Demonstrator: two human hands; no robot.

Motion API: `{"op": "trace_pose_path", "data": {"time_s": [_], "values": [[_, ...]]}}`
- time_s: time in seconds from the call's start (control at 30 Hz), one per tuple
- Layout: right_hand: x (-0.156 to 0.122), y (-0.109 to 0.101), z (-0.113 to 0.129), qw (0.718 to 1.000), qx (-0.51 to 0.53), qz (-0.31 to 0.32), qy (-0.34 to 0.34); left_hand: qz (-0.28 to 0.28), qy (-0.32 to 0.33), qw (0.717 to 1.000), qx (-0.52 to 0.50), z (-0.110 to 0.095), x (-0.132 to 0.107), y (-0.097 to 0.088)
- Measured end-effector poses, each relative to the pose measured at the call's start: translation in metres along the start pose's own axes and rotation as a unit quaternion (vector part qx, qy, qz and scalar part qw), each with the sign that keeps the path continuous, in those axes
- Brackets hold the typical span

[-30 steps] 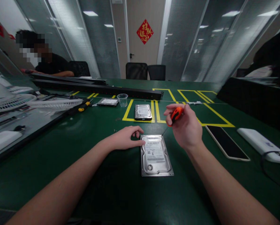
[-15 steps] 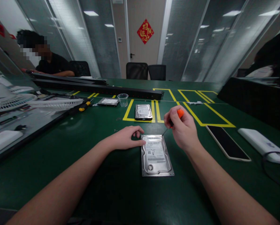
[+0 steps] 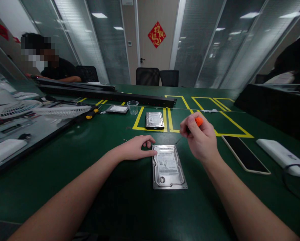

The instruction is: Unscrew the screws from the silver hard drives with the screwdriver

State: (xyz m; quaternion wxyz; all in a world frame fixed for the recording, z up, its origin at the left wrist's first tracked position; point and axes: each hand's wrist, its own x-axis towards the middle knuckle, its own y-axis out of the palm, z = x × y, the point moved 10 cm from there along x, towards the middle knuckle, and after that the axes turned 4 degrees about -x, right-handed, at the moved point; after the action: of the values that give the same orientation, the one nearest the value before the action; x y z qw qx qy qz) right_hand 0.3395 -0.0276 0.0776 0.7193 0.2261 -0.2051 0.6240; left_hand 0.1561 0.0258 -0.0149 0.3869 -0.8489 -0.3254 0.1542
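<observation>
A silver hard drive (image 3: 169, 166) lies flat on the green table (image 3: 114, 187) in front of me. My left hand (image 3: 137, 148) rests on the table with its fingertips pressed against the drive's far left corner. My right hand (image 3: 201, 138) is closed round a small screwdriver with an orange handle (image 3: 198, 121). Its thin shaft slants down towards the drive's far right corner, and the tip hovers just beside that corner.
A second hard drive (image 3: 154, 120) sits in a yellow-taped box beyond; a third (image 3: 117, 109), a clear plastic cup (image 3: 133, 107) and a yellow-handled screwdriver (image 3: 92, 114) lie further left. A dark phone (image 3: 244, 154) and a white power bank (image 3: 280, 156) lie right. A person sits far left.
My right hand turned the screwdriver so less of the orange handle shows, then drifted slightly right and away from the drive's corner. My left hand stayed put.
</observation>
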Motion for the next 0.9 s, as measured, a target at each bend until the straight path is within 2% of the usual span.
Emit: {"op": "trace_pose_path", "data": {"time_s": [0.07,0.17,0.23,0.3,0.4,0.47,0.63,0.77,0.9], "values": [[0.000,-0.004,0.012,0.999,-0.046,-0.009,-0.018,-0.023,-0.005,1.000,-0.002,0.002,-0.001,-0.012],[-0.001,-0.002,0.035,0.975,-0.216,0.006,-0.057,-0.128,-0.020,0.991,0.039,0.011,-0.010,-0.055],[-0.005,0.015,0.042,0.941,-0.320,0.081,-0.079,-0.181,-0.052,0.979,0.081,0.024,-0.020,-0.083],[-0.018,0.040,0.037,0.893,-0.395,0.191,-0.095,-0.169,-0.103,0.974,0.112,0.042,-0.027,-0.096],[-0.051,0.073,0.019,0.801,-0.476,0.338,-0.134,-0.121,-0.131,0.976,0.124,0.061,-0.034,-0.099],[-0.073,0.085,0.008,0.758,-0.492,0.402,-0.146,-0.088,-0.149,0.976,0.129,0.071,-0.037,-0.095],[-0.096,0.088,-0.004,0.759,-0.461,0.453,-0.076,-0.036,-0.188,0.969,0.157,0.084,-0.039,-0.084],[-0.101,0.088,-0.007,0.739,-0.471,0.476,-0.071,-0.035,-0.187,0.966,0.176,0.087,-0.036,-0.081],[-0.105,0.091,-0.009,0.733,-0.461,0.495,-0.064,-0.034,-0.182,0.968,0.170,0.090,-0.033,-0.079]]}}
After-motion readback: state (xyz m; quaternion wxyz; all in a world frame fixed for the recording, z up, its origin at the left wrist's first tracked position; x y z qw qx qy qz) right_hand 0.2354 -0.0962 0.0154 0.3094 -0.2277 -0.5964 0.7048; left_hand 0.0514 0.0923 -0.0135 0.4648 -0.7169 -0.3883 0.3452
